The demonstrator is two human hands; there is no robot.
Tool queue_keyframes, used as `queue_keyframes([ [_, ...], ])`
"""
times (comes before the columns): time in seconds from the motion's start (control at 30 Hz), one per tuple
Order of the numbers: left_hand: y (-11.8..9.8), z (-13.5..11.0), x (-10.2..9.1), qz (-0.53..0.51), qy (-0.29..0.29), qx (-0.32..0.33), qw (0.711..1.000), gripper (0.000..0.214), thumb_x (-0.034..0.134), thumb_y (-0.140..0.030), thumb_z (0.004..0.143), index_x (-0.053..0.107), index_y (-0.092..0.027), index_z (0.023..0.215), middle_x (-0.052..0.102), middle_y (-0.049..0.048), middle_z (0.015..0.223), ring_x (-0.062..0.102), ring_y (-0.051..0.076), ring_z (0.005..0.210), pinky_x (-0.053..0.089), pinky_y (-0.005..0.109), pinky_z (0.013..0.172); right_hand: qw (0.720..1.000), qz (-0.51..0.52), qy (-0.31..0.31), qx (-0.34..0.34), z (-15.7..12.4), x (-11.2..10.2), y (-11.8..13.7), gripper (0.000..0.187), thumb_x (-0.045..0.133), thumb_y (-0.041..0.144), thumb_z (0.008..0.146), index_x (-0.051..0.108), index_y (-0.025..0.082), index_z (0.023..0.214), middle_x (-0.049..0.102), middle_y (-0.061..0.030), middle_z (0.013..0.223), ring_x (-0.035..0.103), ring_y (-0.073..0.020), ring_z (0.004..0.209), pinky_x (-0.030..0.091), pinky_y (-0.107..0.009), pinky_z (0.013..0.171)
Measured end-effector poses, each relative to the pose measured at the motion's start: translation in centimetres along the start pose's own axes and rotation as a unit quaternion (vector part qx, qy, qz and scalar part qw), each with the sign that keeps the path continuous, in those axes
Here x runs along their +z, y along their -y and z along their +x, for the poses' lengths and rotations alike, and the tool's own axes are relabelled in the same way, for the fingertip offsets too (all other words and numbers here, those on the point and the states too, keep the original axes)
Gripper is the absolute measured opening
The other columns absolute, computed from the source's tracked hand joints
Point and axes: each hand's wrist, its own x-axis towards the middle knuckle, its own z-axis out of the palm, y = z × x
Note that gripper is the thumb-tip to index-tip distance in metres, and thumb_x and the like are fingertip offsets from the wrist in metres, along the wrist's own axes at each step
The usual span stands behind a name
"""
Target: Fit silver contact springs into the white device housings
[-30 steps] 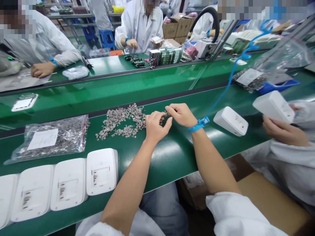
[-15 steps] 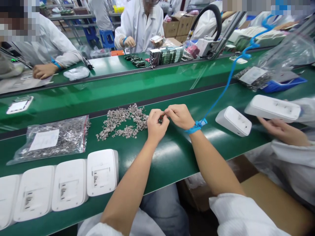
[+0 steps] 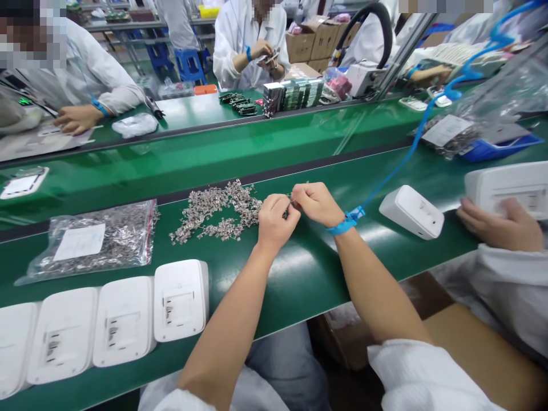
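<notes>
My left hand (image 3: 278, 221) is closed, with a small dark thing showing between thumb and curled fingers, too small to name. Fingertips of my right hand (image 3: 317, 203) are pinched together, almost touching the left; what they hold, if anything, is hidden. A blue wrist strap (image 3: 342, 224) with a coiled blue cord (image 3: 428, 114) circles my right wrist. Just left of my hands, a loose pile of small silvery metal pieces (image 3: 209, 208) lies on the green bench (image 3: 299, 285). Both hands are over the bench, close to the pile's right side.
A clear bag of metal pieces (image 3: 103, 245) lies at left. Several white plug-in housings (image 3: 180, 299) line the front left edge; another housing (image 3: 413, 212) sits right. A co-worker's hand (image 3: 505, 225) holds a white housing (image 3: 514, 180) at far right. A blue tray (image 3: 500, 149) lies behind.
My hands stay together, with only a slight shift in view. At right, the co-worker's white housing has moved rightward and turned. Across the bench, another person's hands have come together.
</notes>
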Motion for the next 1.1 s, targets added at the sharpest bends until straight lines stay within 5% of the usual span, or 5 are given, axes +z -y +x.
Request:
queue_keyframes([
  [0.27,-0.6,0.7,-0.6,-0.178,0.039,-0.216,0.959,0.015,0.051,-0.015,0.078,0.047,-0.02,0.064,0.047,-0.0042,0.062,0.043,0.01,0.06,0.035,0.024,0.06,0.985,0.072,0.065,-0.142,-0.1,-1.8,0.3,0.019,0.057,0.034,0.098,0.072,0.023,0.103,0.069,-0.0055,0.095,0.062,-0.0172,0.082,0.051,-0.031,0.071],
  [0.6,0.2,1.2,-1.1,-0.566,0.121,-0.408,0.706,0.026,0.069,-0.032,0.072,0.048,-0.019,0.063,0.047,-0.0029,0.058,0.047,0.011,0.062,0.039,0.026,0.066,0.975,-0.045,-0.019,-0.219,0.1,-1.0,0.4,0.016,0.055,0.026,0.098,0.069,0.023,0.092,0.068,-0.0065,0.098,0.064,-0.0219,0.096,0.052,-0.038,0.084],
  [0.7,-0.1,1.2,-1.2,-0.591,0.132,-0.415,0.679,0.028,0.071,-0.033,0.072,0.049,-0.018,0.063,0.047,-0.0023,0.059,0.047,0.011,0.064,0.04,0.027,0.068,0.974,-0.047,-0.011,-0.22,0.2,-0.6,0.5,0.02,0.048,0.03,0.102,0.063,0.022,0.091,0.064,-0.0071,0.092,0.061,-0.0211,0.09,0.05,-0.037,0.081],
  [0.9,0.7,1.6,-1.2,-0.523,0.046,-0.38,0.761,0.027,0.072,-0.035,0.076,0.051,-0.02,0.07,0.052,-0.0026,0.068,0.048,0.009,0.064,0.038,0.023,0.063,0.98,-0.099,-0.044,-0.167,0.3,-0.2,-0.1,0.031,0.035,0.035,0.105,0.049,0.022,0.08,0.054,-0.0045,0.077,0.052,-0.0185,0.074,0.043,-0.033,0.069],
  [1.1,1.5,0.8,-0.5,-0.144,0.076,-0.189,0.969,0.01,0.062,-0.03,0.091,0.068,-0.021,0.093,0.063,0.0012,0.083,0.055,0.013,0.073,0.042,0.028,0.069,0.993,-0.025,-0.111,-0.027,0.4,-1.6,-0.6,0.034,0.051,0.048,0.097,0.062,0.02,0.082,0.065,-0.0046,0.077,0.057,-0.0164,0.067,0.046,-0.032,0.065],
])
